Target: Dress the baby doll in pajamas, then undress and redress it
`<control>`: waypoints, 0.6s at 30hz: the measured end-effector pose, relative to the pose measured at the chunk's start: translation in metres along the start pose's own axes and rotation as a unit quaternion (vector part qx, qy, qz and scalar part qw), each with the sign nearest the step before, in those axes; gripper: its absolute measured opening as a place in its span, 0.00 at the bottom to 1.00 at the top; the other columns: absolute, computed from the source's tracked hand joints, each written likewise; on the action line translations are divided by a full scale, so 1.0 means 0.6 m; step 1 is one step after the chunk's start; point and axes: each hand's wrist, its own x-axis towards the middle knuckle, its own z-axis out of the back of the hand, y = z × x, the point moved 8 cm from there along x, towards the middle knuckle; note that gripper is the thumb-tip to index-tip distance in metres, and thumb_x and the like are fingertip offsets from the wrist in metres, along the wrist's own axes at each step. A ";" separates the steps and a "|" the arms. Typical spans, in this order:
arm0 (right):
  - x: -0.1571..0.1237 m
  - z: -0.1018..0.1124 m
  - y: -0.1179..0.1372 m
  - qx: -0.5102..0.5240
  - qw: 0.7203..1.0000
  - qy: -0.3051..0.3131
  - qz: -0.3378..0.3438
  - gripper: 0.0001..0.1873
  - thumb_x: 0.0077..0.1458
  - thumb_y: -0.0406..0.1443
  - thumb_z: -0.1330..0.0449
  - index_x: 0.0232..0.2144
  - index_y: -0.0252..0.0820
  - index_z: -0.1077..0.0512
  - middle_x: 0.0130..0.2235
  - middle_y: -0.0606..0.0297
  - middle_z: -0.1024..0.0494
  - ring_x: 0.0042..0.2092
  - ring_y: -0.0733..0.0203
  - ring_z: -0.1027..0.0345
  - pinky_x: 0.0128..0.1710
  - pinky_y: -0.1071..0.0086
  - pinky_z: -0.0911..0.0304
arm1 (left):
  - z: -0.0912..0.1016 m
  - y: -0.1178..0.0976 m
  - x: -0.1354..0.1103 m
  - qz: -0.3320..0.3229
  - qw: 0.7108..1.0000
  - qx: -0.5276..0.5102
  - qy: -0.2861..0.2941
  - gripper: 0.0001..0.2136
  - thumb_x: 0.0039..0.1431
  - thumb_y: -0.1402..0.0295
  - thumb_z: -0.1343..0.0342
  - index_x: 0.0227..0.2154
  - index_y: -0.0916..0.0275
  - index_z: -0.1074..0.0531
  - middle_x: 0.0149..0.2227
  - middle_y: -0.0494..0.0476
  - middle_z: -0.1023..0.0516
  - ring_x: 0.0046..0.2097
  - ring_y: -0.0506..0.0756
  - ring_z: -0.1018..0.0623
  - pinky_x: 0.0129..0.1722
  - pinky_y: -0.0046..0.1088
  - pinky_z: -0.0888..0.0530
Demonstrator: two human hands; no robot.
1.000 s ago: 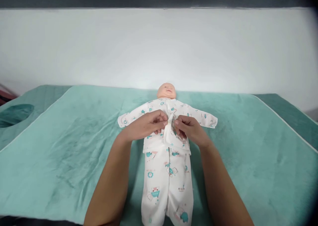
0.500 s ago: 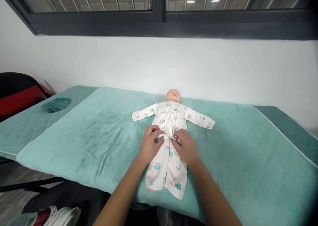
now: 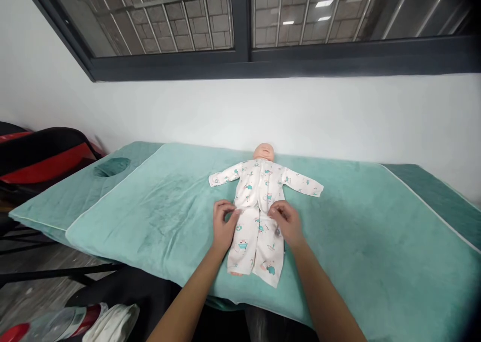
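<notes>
A baby doll point(image 3: 264, 151) lies on its back, dressed in a white printed baby shirt point(image 3: 252, 184) with its sleeves spread to both sides. Matching baby pants point(image 3: 244, 244) cover the legs, and a bit of one foot shows at the left cuff. At the waist, my left hand point(image 3: 224, 225) has its thumb and fingers closed on the left edge of the shirt's hem. Opposite it, my right hand point(image 3: 288, 223) pinches the hem's right side. The shirt front lies fairly flat over the top of the pants.
The doll rests on a green padded bed point(image 3: 169, 197) with a face hole point(image 3: 112, 166) at its left end. Behind stand a white wall and a barred window point(image 3: 240, 64). A black-and-red chair point(image 3: 48, 156) is at left. A bottle point(image 3: 63, 322) and folded white cloth point(image 3: 112, 324) sit lower left.
My hands have moved apart from the shirt's middle to its two sides. The bunched shirt front now lies flatter. The camera view has shifted upward and left.
</notes>
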 end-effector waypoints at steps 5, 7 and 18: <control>0.005 0.053 -0.043 0.069 0.984 -0.141 -0.086 0.13 0.59 0.46 0.42 0.32 0.42 0.32 0.28 0.68 0.29 0.28 0.65 0.38 0.30 0.71 0.41 | -0.015 0.055 0.002 0.127 0.989 -0.064 0.039 0.09 0.61 0.64 0.48 0.42 0.60 0.31 0.41 0.56 0.26 0.44 0.54 0.26 0.47 0.32 0.28; 0.004 0.065 -0.054 -0.010 0.982 -0.159 -0.097 0.14 0.57 0.46 0.40 0.33 0.41 0.30 0.31 0.65 0.28 0.34 0.62 0.35 0.35 0.70 0.38 | -0.020 0.064 0.000 0.136 0.986 -0.086 0.047 0.11 0.57 0.69 0.47 0.43 0.60 0.31 0.41 0.56 0.25 0.44 0.54 0.25 0.47 0.34 0.27; -0.050 0.047 -0.055 -0.215 0.975 -0.021 -0.055 0.09 0.57 0.37 0.46 0.37 0.42 0.29 0.38 0.61 0.26 0.41 0.56 0.33 0.41 0.63 0.38 | -0.017 0.072 0.001 0.121 0.992 -0.004 0.028 0.05 0.58 0.67 0.47 0.36 0.61 0.29 0.37 0.54 0.24 0.39 0.54 0.26 0.42 0.32 0.29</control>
